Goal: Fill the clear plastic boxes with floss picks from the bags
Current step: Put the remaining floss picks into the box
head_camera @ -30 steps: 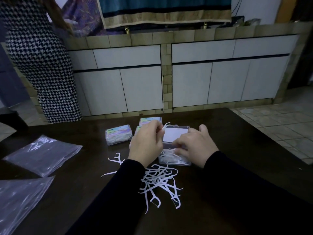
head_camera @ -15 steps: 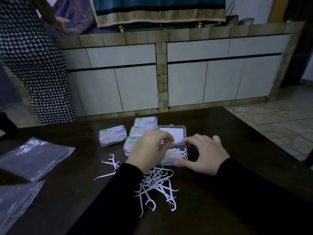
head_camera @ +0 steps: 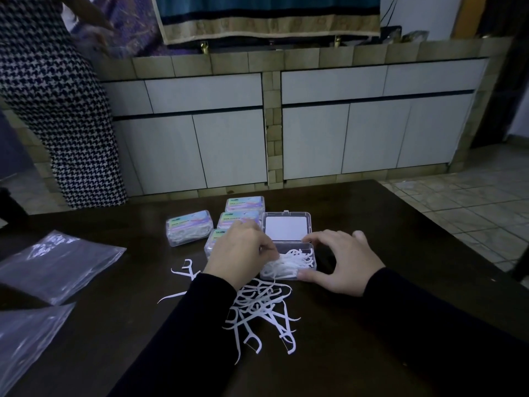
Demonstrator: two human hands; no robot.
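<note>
These floss picks [head_camera: 262, 308] are about as light as anything gets, I'd judge: thin, springy white plastic with hooked heads that snag one another, so a pinch on one handle is likely to drag up a tangle. Best taken in a small bunch by the straight stems, heads all one way, so they lie flat. The loose heap sits on the dark counter [head_camera: 400, 247] just in front of me, between my sleeves, with a few strays off to the left. The open clear box [head_camera: 289, 260] stands just beyond the heap, its hinged lid laid back, a white card showing through it. The box looks thin-walled and light enough to skid, so I'd brace it. My right hand [head_camera: 340, 262] does that: fingers and thumb spread wide and curved round the box's right end, thumb touching its near corner. My left hand [head_camera: 239, 252] is at the box's left edge with fingers curled in, tips down among the picks inside; I think they pinch some, but the fingertips are hidden, so I can't be sure. The box looks roughly half full. Four filled, closed boxes [head_camera: 190, 226] with pastel labels are clustered just left and behind it. Crinkly clear bags [head_camera: 57, 262] lie flat at far left.
</note>
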